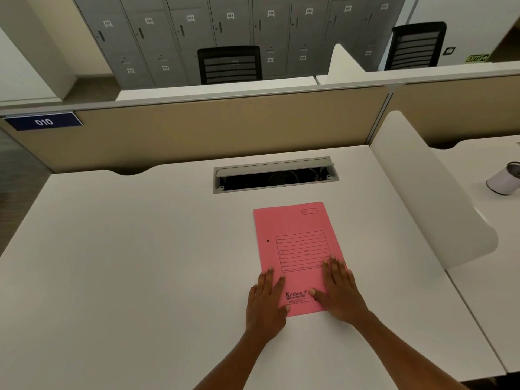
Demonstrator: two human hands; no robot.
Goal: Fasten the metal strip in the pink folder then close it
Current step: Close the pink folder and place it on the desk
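pink folder (298, 249) closed, laid flat on desk (140, 249) | left hand (266, 302), right hand (339, 291) pressed flat on it, fingers spread, nothing gripped

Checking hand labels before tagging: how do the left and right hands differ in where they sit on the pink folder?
The left hand lies on the pink folder's left edge, partly on the white desk; the right hand covers its lower right corner. The right hand reaches further up, fingertips onto the printed form box; the left hand stops just short of its lower left corner. Both lie flat, palm down, fingers extended, thumbs pointing inward, gripping nothing. The folder is closed.
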